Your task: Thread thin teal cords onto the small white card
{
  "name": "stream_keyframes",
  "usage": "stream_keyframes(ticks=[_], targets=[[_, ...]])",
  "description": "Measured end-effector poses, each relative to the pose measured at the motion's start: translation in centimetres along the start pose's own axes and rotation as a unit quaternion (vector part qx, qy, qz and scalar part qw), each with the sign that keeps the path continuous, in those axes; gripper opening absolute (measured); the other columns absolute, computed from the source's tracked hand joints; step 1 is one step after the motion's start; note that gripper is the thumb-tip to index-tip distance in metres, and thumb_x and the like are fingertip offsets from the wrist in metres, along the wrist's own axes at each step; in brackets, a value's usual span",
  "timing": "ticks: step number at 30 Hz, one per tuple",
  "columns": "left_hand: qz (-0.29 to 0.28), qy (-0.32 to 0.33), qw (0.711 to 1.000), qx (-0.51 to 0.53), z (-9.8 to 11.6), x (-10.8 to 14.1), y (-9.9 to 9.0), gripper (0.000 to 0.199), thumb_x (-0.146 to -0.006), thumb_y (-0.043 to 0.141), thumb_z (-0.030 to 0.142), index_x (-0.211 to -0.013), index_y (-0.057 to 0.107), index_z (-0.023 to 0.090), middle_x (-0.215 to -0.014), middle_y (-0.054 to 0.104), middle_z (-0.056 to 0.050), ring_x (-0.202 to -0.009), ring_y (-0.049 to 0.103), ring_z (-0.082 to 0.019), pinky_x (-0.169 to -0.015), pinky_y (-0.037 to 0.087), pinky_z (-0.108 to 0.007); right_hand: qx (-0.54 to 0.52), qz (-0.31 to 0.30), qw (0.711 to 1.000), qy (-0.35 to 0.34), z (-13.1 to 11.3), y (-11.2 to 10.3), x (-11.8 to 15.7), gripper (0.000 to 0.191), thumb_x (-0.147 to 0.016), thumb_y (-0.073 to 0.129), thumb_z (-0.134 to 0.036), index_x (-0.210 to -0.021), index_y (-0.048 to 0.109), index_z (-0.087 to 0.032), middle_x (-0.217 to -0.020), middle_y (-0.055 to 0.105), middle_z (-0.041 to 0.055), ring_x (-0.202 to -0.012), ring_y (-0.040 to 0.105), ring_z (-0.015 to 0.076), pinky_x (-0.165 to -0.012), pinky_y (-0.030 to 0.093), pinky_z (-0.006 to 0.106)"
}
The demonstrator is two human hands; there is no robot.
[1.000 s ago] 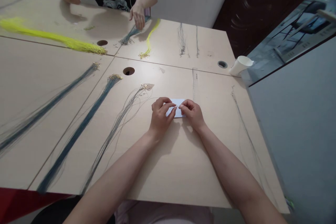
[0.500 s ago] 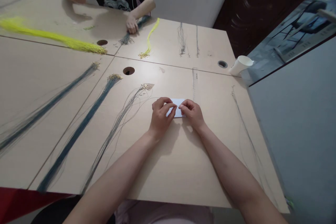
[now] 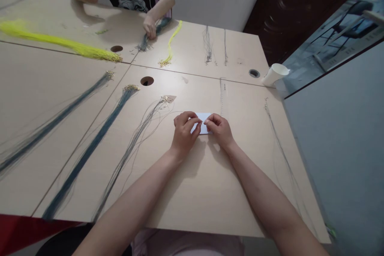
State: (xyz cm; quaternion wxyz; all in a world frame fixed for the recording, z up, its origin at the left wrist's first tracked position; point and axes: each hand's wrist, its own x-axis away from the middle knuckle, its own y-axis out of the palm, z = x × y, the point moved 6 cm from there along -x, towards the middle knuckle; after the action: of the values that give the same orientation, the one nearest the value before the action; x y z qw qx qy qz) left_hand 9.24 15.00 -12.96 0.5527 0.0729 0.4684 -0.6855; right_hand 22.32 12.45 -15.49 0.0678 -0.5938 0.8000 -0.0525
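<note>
Over a small white card (image 3: 205, 130) on the table, my two hands meet almost fingertip to fingertip. My left hand (image 3: 183, 130) has its thumb and forefinger pinched, with a tiny thing at the tips that is too small to name. Close beside it, my right hand (image 3: 221, 129) also pinches thumb and forefinger, the other fingers curled in; what it holds is hidden. Left of my hands lies a loose bundle of thin grey lines (image 3: 132, 144) with small gold hooks (image 3: 167, 100) at its far end. One thin strand curves toward my left hand.
Dark blue-green line bundles (image 3: 93, 146) and a yellow bundle (image 3: 60, 41) lie leftward. Ahead are a clear ruler (image 3: 222, 94), a cable hole (image 3: 147, 81) and a white cup (image 3: 275, 74). Across the table, a co-worker's hand (image 3: 150, 28) rests on another bundle.
My hands stay almost still over the card, fingertips pinched together as before. Across the table, the co-worker's hand on the dark bundle has shifted slightly.
</note>
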Motion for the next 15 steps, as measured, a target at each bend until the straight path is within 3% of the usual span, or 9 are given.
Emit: stream_keyframes(ticks=[15], targets=[[-0.012, -0.042, 0.995, 0.089, -0.58, -0.11, 0.09, 0.010, -0.081, 0.052, 0.022, -0.085, 0.060, 0.017, -0.088, 0.052, -0.005, -0.085, 0.053, -0.015, -0.074, 0.046, -0.031, 0.003, -0.001, 1.000, -0.011, 0.08, -0.12, 0.04, 0.015, -0.072, 0.053, -0.029, -0.060, 0.050, -0.020, -0.052, 0.047, -0.0049, -0.051, 0.043, 0.0112, -0.053, 0.036, 0.025]])
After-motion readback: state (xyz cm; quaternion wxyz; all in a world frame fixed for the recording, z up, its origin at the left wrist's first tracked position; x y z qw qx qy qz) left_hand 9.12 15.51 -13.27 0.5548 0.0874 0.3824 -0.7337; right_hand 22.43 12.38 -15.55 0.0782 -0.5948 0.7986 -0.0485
